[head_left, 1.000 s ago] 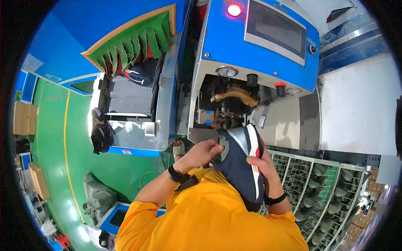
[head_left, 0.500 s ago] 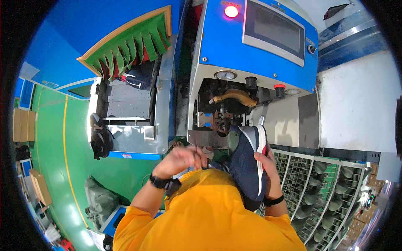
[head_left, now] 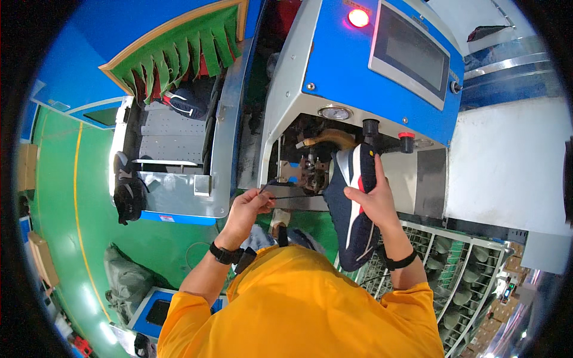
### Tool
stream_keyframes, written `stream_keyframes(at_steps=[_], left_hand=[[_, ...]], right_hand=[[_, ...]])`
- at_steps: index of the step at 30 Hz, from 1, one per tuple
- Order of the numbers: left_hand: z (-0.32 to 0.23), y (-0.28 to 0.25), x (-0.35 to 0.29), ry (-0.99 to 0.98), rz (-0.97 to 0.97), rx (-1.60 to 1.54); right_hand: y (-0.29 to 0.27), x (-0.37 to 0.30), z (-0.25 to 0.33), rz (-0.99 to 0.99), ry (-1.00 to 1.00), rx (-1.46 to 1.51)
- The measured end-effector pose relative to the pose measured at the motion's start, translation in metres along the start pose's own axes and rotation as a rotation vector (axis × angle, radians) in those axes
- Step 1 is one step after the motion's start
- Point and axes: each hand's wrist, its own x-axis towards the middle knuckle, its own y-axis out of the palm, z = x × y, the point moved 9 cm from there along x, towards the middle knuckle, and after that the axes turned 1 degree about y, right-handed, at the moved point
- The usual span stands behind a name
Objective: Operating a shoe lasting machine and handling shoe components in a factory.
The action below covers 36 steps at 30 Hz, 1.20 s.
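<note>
My right hand (head_left: pixel 377 201) grips a dark navy shoe (head_left: pixel 342 216) with a white sole edge and a red patch. The shoe stands tilted, its sole turned toward the right, in front of the machine's opening. My left hand (head_left: pixel 249 209) is pinched on a thin dark shoelace (head_left: pixel 290 197), which stretches across to the shoe's left side. Just beyond both hands is the metal clamp mechanism (head_left: pixel 311 173) inside the blue and white machine (head_left: pixel 334 65). A curved tan piece (head_left: pixel 332 138) sits above that mechanism, partly hidden by the shoe.
To the left, a conveyor (head_left: pixel 176 140) carries another dark shoe (head_left: pixel 190 102) beneath a green strip curtain (head_left: pixel 179 59). A black strapped item (head_left: pixel 128 194) hangs at its near corner. A wire rack (head_left: pixel 459 268) with several grey-green pieces stands at the right. Red lamp (head_left: pixel 358 18) lit.
The right hand has raised the shoe and turned its sole side more into view. My left hand has moved forward and slightly left, with the shoelace now stretched between it and the shoe.
</note>
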Motion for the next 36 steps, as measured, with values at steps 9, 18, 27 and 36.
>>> stream_keyframes(at_steps=[9,18,27,36], left_hand=[[0.055,0.0,0.001,-0.178,0.058,-0.013],[0.047,-0.029,0.007,-0.133,-0.05,0.121],[0.023,-0.003,-0.001,-0.158,0.13,0.26],[0.042,0.062,-0.032,-0.398,0.555,0.249]], right_hand=[[0.054,0.043,-0.001,-0.047,0.072,-0.479],[0.058,0.028,0.008,-0.104,0.114,-0.467],[0.041,-0.027,0.023,-0.356,-0.019,-0.449],[0.051,-0.171,-0.034,-0.577,-0.05,-0.367]])
